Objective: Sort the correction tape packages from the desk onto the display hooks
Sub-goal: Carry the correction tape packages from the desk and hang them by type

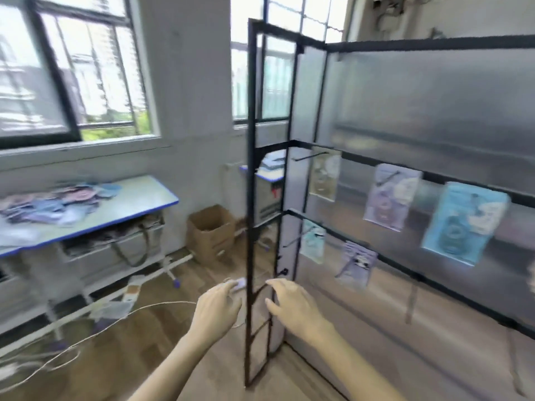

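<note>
A: Where are the packages sitting right now?

B: I'm seeing a pile of packages (55, 205) lying on the desk (139, 198) out at nine o'clock, well apart from both hands. Five more are hanging on the display rack (289, 146) hooks: a cream package (324, 178) at one o'clock, a lilac package (389, 198) and a blue package (463, 224) further toward three o'clock, then a pale green package (312, 241) and a purple package (357, 264) on the lower rail.

A: What are the hands doing?

B: The left hand (217, 308) is reaching forward at six o'clock, just left of the rack's edge post. Its fingers are curling round a small pale package (238, 284) peeking past the fingertips, though blur is hiding the detail. The right hand (292, 305) is hovering just right of that post, fingers spread and relaxed, grasping nothing.

A: Anything else nearby?

B: A cardboard box (211, 230) is standing on the floor between desk and rack, and a thin cord (115, 322) is trailing across the floorboards at seven o'clock.
</note>
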A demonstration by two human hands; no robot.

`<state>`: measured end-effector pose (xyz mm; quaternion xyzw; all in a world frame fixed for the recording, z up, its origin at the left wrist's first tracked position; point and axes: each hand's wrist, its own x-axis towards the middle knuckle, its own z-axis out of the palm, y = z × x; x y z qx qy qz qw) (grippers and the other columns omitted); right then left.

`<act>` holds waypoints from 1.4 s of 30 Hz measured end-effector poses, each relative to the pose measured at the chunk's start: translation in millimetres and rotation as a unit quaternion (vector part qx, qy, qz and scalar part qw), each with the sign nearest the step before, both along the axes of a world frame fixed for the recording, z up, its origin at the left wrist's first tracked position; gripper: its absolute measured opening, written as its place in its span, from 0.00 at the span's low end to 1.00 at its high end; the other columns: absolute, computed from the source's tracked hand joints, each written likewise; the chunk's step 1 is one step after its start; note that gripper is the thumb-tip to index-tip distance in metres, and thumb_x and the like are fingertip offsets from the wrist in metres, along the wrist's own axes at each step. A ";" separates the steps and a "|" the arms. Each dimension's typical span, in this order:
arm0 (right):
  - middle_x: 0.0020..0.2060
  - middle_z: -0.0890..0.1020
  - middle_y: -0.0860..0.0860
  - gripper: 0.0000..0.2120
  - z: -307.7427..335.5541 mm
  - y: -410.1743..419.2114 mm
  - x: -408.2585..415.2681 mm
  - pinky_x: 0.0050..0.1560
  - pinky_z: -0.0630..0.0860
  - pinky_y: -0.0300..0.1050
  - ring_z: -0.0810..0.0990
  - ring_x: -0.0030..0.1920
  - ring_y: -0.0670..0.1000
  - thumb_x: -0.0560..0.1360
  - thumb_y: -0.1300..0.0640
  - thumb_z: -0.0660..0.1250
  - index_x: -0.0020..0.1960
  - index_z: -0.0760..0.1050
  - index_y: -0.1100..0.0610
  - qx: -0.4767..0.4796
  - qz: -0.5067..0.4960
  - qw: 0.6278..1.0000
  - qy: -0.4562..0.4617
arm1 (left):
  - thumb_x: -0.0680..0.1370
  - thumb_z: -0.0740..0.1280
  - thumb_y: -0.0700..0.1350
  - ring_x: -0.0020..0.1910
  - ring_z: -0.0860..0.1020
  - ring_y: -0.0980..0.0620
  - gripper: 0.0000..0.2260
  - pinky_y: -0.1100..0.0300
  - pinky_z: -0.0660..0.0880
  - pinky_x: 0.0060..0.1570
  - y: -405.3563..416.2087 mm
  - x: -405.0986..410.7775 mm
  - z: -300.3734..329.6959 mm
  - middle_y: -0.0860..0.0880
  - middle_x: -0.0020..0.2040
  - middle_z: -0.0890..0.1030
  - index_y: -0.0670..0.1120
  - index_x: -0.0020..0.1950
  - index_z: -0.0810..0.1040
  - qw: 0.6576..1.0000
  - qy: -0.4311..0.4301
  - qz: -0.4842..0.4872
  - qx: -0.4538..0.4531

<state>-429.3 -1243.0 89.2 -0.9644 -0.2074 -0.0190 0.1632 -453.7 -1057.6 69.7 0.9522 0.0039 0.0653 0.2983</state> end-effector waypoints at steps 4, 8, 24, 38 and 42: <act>0.69 0.72 0.52 0.23 -14.8 92.4 25.7 0.68 0.62 0.42 0.69 0.69 0.51 0.79 0.51 0.59 0.73 0.65 0.56 -0.004 0.071 0.997 0.019 | 0.71 0.52 0.60 0.64 0.76 0.50 0.32 0.61 0.66 0.63 84.1 -6.4 -9.1 0.49 0.64 0.80 0.47 0.69 0.75 0.997 0.016 0.082 -0.003; 0.68 0.72 0.52 0.22 -16.3 162.1 48.8 0.68 0.62 0.42 0.69 0.69 0.52 0.80 0.51 0.59 0.72 0.66 0.56 -0.014 0.139 0.990 0.033 | 0.78 0.61 0.51 0.65 0.75 0.49 0.20 0.61 0.65 0.65 147.7 -4.6 -14.5 0.49 0.65 0.79 0.47 0.69 0.76 0.988 0.006 0.154 0.002; 0.69 0.72 0.51 0.23 -35.0 368.1 231.8 0.67 0.65 0.44 0.70 0.68 0.52 0.81 0.50 0.56 0.73 0.64 0.56 -0.028 0.274 0.959 0.069 | 0.73 0.61 0.55 0.63 0.77 0.48 0.26 0.54 0.68 0.67 308.5 115.0 -36.9 0.47 0.63 0.80 0.45 0.68 0.76 0.921 0.007 0.390 -0.023; 0.67 0.73 0.53 0.22 -37.8 523.4 312.5 0.65 0.69 0.47 0.71 0.67 0.53 0.80 0.52 0.57 0.72 0.66 0.55 -0.017 0.378 0.918 0.114 | 0.75 0.67 0.51 0.64 0.77 0.50 0.23 0.60 0.66 0.67 408.0 168.6 -24.3 0.47 0.64 0.80 0.45 0.69 0.76 0.867 0.021 0.494 -0.055; 0.67 0.74 0.52 0.22 -38.3 569.5 330.7 0.65 0.69 0.47 0.72 0.67 0.53 0.79 0.52 0.58 0.72 0.67 0.55 -0.002 0.383 0.917 0.114 | 0.77 0.68 0.47 0.68 0.73 0.52 0.22 0.61 0.64 0.69 452.1 185.8 -29.1 0.49 0.68 0.77 0.45 0.70 0.74 0.863 0.018 0.502 -0.064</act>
